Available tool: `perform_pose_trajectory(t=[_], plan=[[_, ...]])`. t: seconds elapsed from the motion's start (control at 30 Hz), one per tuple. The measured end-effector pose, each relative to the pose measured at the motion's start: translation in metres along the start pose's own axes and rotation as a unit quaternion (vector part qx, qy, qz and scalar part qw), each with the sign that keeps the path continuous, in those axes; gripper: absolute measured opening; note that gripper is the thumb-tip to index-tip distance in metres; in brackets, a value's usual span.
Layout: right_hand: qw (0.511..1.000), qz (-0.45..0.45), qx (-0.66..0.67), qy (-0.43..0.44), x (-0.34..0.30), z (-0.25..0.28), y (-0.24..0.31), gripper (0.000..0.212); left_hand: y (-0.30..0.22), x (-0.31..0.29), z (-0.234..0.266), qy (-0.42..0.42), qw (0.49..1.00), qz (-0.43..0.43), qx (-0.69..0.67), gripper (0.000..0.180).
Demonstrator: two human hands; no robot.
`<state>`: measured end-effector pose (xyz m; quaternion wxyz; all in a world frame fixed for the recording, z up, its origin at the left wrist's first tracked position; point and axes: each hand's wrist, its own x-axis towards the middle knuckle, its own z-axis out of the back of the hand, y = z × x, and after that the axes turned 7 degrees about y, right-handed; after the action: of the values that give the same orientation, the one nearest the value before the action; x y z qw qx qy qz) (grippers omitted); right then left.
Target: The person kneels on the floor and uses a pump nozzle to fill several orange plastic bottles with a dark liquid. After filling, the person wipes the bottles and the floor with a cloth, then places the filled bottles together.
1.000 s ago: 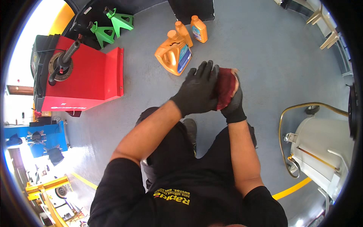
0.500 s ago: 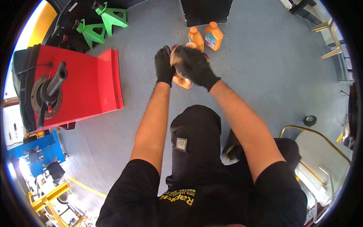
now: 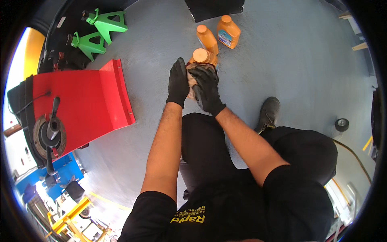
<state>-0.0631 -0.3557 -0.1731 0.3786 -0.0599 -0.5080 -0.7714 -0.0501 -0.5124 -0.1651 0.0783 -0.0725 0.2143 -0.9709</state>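
Note:
An orange plastic bottle point(image 3: 201, 56) with an orange cap is between my two black-gloved hands, its lower part covered. My left hand point(image 3: 177, 82) is against the bottle's left side, fingers close together and thumb hidden. A crumpled brownish rag point(image 3: 192, 79) lies over the near side of the bottle. My right hand point(image 3: 207, 89) presses the rag onto it with bent fingers. Just beyond stand two more capped orange bottles, a nearer one point(image 3: 207, 40) and one to the right point(image 3: 228, 33) with a blue label.
A red metal machine point(image 3: 80, 109) with a round hub and handle stands at the left. Two green jack stands point(image 3: 108, 25) are at the far left. A black panel point(image 3: 213, 9) is at the far edge. A small wheel point(image 3: 342, 124) and a pale chair point(image 3: 350, 169) are at the right.
My right hand has come down and nearer, from a blurred place above the bottle to the rag on its near side. The bottle's cap and shoulder now show. My right boot has come into view.

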Motion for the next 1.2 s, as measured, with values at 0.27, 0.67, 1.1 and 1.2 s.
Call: perform_pose_trajectory(t=[0.27, 0.67, 1.1, 1.2], plan=[[0.704, -0.376, 0.569, -0.200, 0.004, -0.034, -0.077, 0.067, -0.022, 0.017, 0.018, 0.086, 0.981, 0.143, -0.101, 0.062], [0.916, -0.339, 0.205, -0.071, 0.065, -0.022, -0.092, 0.049, -0.052, 0.029, 0.037, 0.106, 0.963, 0.231, -0.091, 0.064], [0.924, -0.216, 0.237, -0.209, 0.010, -0.075, -0.112, 0.048, -0.058, 0.034, 0.042, 0.119, 0.954, 0.230, -0.152, 0.071], [0.896, -0.380, 0.204, -0.104, -0.001, -0.071, -0.143, 0.049, -0.061, 0.034, 0.043, 0.139, 0.946, 0.240, -0.168, 0.077]])
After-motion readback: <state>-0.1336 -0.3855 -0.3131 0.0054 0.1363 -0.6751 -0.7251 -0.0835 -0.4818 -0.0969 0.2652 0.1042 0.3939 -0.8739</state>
